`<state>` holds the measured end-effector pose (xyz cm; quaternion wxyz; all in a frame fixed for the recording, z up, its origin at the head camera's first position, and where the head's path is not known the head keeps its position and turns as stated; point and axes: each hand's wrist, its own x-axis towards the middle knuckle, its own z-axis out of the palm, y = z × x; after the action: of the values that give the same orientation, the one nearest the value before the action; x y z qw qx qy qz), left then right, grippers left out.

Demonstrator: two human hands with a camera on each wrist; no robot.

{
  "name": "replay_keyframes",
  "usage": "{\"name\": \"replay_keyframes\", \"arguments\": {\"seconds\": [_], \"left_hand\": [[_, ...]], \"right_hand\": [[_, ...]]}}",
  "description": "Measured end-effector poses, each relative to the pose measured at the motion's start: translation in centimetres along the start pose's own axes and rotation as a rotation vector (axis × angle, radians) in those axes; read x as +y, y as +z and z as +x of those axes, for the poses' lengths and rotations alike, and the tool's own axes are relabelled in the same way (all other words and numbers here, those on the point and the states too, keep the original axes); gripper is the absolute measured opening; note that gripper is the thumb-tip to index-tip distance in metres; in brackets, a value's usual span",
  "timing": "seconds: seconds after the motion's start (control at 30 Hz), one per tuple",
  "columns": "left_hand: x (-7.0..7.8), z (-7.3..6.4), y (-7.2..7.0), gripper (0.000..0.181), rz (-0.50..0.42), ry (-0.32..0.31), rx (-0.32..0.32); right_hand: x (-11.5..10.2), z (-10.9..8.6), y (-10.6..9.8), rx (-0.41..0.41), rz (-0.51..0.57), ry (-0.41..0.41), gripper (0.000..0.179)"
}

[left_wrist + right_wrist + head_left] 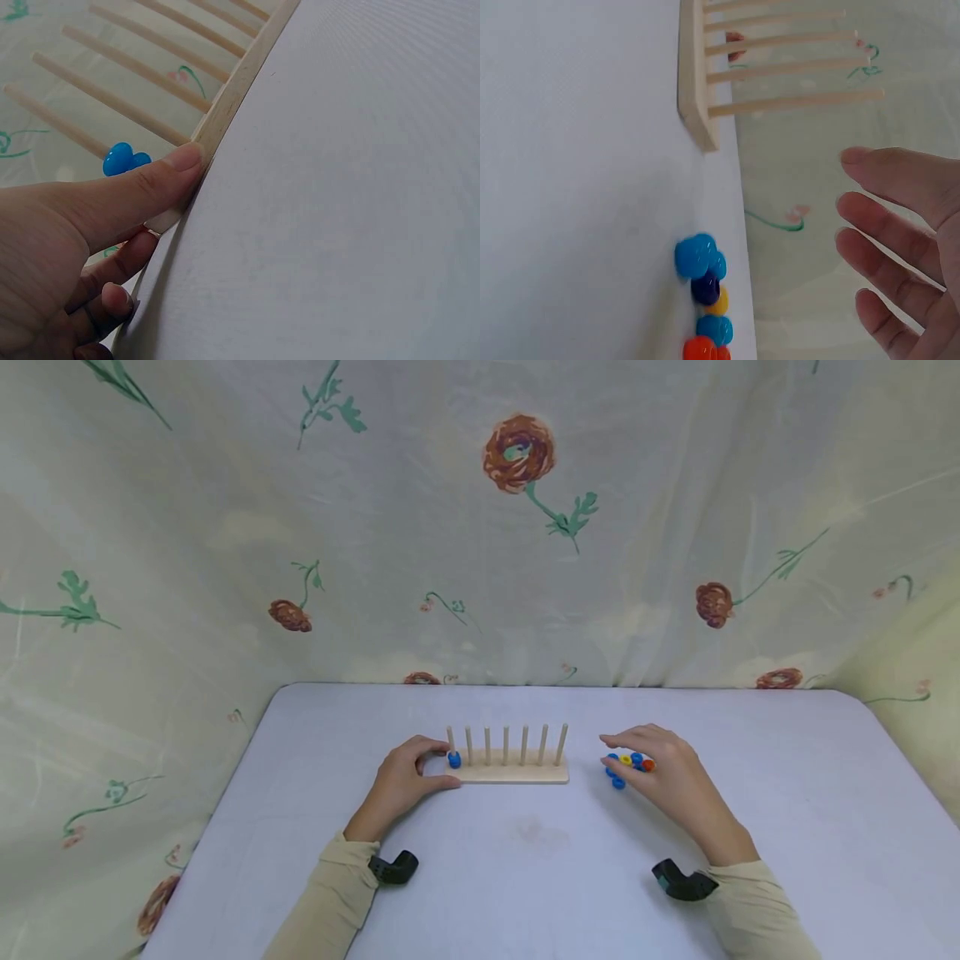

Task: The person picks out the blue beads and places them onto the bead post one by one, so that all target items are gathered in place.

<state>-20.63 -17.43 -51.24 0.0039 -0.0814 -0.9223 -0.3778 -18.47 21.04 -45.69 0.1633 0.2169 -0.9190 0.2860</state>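
Observation:
A pale wooden peg board (pixel 517 774) with a row of several upright pegs stands mid-table. Around its leftmost peg, at the bottom, sits a shiny blue bead (pixel 454 761) with rounded lobes. My left hand (pixel 401 781) holds the board's left end, thumb along the front edge and fingers at the far side. To the right of the board, my right hand (pixel 663 768) hovers over a small group of beads, its thumb and fingers apart and nothing between them. The group has blue beads (pixel 695 255), a dark blue bead (pixel 705 289), a yellow bead (pixel 626 760) and an orange-red bead (pixel 648 766).
A white cloth covers the table (pixel 525 877). Behind it hangs a pale curtain (pixel 420 510) with printed flowers, which also runs along the sides. Each wrist wears a black camera mount (pixel 684 881).

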Motion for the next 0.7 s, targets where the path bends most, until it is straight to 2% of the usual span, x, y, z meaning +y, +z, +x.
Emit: {"name": "replay_keyframes", "arguments": {"seconds": [0.33, 0.57, 0.7], "left_hand": [[0.2, -0.1, 0.1, 0.054, -0.008, 0.013, 0.001], [0.0, -0.1, -0.1, 0.054, -0.005, 0.015, 0.000], [0.0, -0.1, -0.1, 0.054, -0.003, 0.017, -0.001]], "right_hand": [[1.3, -1.1, -0.5, -0.197, -0.056, 0.121, 0.029], [1.7, -0.9, -0.3, -0.300, -0.073, 0.188, 0.021], [1.9, -1.0, -0.1, -0.330, -0.094, 0.218, 0.019]]}}
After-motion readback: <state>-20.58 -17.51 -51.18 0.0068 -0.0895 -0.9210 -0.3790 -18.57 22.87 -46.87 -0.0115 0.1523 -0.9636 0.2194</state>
